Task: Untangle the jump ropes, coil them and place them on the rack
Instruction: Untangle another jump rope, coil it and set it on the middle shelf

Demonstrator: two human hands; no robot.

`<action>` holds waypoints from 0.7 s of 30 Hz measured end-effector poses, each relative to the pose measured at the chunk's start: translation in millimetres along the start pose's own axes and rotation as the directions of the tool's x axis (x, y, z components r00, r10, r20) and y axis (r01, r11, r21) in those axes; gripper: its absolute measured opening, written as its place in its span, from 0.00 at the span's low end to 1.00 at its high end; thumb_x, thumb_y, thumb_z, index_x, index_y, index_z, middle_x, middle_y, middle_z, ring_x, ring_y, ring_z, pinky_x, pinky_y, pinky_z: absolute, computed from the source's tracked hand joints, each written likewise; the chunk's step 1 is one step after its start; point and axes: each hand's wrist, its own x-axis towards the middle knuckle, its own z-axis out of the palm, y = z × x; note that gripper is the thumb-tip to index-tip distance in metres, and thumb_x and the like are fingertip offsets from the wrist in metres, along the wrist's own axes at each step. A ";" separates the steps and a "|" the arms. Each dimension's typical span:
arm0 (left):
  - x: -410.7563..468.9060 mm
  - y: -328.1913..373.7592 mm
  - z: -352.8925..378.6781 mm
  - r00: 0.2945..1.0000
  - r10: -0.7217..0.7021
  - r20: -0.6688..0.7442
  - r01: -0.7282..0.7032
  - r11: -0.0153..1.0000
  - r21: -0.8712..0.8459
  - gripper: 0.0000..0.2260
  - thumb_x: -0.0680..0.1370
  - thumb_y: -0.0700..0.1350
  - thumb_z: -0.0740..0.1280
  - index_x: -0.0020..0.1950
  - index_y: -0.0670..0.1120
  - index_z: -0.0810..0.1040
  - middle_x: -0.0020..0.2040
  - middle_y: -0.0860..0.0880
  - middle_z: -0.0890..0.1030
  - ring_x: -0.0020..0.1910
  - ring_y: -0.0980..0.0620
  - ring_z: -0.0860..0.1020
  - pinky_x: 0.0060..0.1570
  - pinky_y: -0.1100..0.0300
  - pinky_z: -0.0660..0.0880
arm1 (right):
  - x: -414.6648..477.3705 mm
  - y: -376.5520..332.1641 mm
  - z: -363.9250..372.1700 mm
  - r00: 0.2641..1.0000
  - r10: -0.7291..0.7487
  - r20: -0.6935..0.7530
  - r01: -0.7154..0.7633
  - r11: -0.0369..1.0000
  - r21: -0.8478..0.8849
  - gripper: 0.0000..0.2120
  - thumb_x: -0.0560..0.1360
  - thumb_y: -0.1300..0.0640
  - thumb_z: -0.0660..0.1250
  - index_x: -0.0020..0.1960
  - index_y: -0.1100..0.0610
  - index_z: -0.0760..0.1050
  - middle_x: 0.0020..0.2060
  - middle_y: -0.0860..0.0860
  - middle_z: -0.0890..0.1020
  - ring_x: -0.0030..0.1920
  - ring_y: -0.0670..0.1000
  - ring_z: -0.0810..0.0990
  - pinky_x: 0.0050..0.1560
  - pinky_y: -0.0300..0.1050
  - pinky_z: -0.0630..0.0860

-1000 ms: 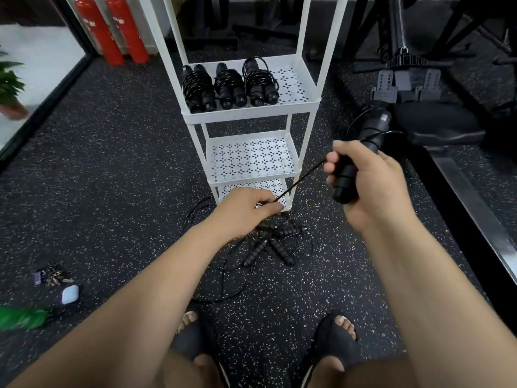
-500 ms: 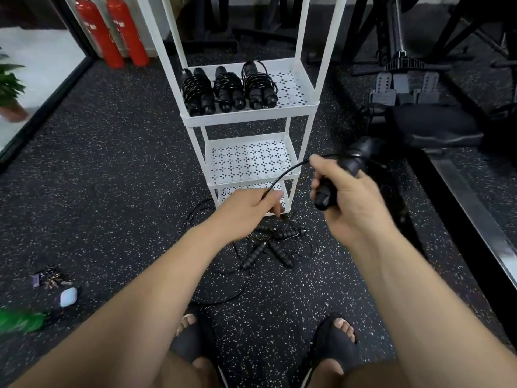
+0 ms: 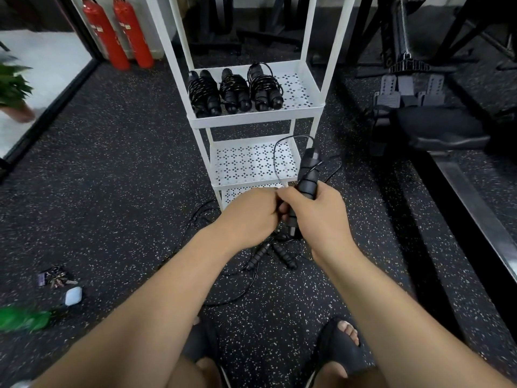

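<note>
The right hand (image 3: 316,217) wraps its fingers and thumb tightly round a black handle (image 3: 307,175), a ribbed, matte cylinder that tilts up and away from the fist. A few turns of thin cord lie across its grip. The glossy black cord (image 3: 275,161) arcs out of the top of the handle in a narrow loop in front of the middle shelf and drops into the spot where the two hands meet. The left hand (image 3: 251,217) presses against the right, knuckles up and fingers curled in. Its fingertips are hidden, but they appear to pinch the cord there.

Just beyond the hands stands the rack (image 3: 251,120), a white metal frame of slim square posts with shallow trays punched in a diamond pattern. On the left of its top tray, three coiled ropes (image 3: 233,91) lie side by side, each a fat black bundle of handles bound in cord.

Below the hands, at the foot of the rack, the tangled ropes (image 3: 260,254) lie on the floor (image 3: 112,177), their knurled handles crossed and their loose cord looping toward the feet. The floor is black rubber flecked with white. Black slide sandals (image 3: 341,351) show at the bottom edge. Two red cylindrical fire extinguishers (image 3: 103,32) stand in the far left corner.
</note>
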 end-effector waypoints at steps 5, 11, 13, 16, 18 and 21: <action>3.5 -15.5 -0.2 0.999 -0.045 0.007 0.046 0.997 -0.057 0.13 0.80 0.38 0.59 0.43 0.55 0.74 0.45 0.52 0.82 0.45 0.49 0.79 0.43 0.53 0.75 | 2.9 -6.3 -6.4 0.996 -0.032 0.082 0.036 0.998 -0.048 0.04 0.78 0.63 0.72 0.44 0.60 0.82 0.37 0.58 0.88 0.35 0.54 0.85 0.39 0.50 0.79; 3.7 -27.5 -3.3 0.997 -0.059 -0.041 0.056 0.996 -0.069 0.10 0.87 0.47 0.60 0.50 0.53 0.79 0.42 0.55 0.80 0.40 0.55 0.77 0.36 0.58 0.67 | 9.1 -21.7 -20.0 0.998 -0.051 0.036 0.046 0.993 0.107 0.02 0.79 0.64 0.72 0.49 0.60 0.79 0.36 0.57 0.86 0.34 0.55 0.82 0.38 0.52 0.74; 3.2 -34.2 -4.0 0.996 -0.076 -0.046 0.072 0.994 -0.079 0.11 0.88 0.49 0.59 0.55 0.53 0.82 0.43 0.55 0.81 0.37 0.56 0.77 0.35 0.59 0.67 | 13.4 -29.7 -31.0 0.999 -0.044 0.000 0.044 0.984 0.171 0.03 0.79 0.63 0.72 0.51 0.59 0.79 0.36 0.55 0.86 0.34 0.53 0.82 0.37 0.49 0.74; 3.5 -44.6 -5.1 0.992 -0.117 -0.036 0.111 0.984 -0.141 0.13 0.87 0.46 0.59 0.55 0.55 0.83 0.43 0.54 0.82 0.28 0.61 0.72 0.33 0.59 0.67 | 19.8 -41.4 -50.2 0.997 -0.033 -0.072 0.051 0.960 0.274 0.04 0.80 0.62 0.72 0.52 0.59 0.77 0.35 0.54 0.84 0.33 0.51 0.80 0.35 0.44 0.74; 4.2 -47.7 -5.8 0.991 -0.131 -0.040 0.122 0.979 -0.165 0.13 0.86 0.43 0.59 0.53 0.56 0.82 0.42 0.53 0.82 0.24 0.60 0.70 0.29 0.59 0.67 | 22.0 -47.1 -61.9 0.994 -0.016 -0.109 0.052 0.943 0.329 0.05 0.80 0.63 0.72 0.49 0.58 0.76 0.34 0.53 0.83 0.32 0.50 0.79 0.33 0.42 0.74; 4.8 -45.2 -7.1 0.993 -0.094 -0.065 0.084 0.986 -0.145 0.12 0.86 0.44 0.60 0.53 0.56 0.82 0.48 0.55 0.83 0.26 0.62 0.72 0.29 0.65 0.67 | 23.7 -48.4 -72.3 0.993 0.020 -0.120 0.028 0.922 0.386 0.06 0.80 0.61 0.73 0.48 0.56 0.75 0.36 0.52 0.83 0.33 0.50 0.79 0.36 0.44 0.72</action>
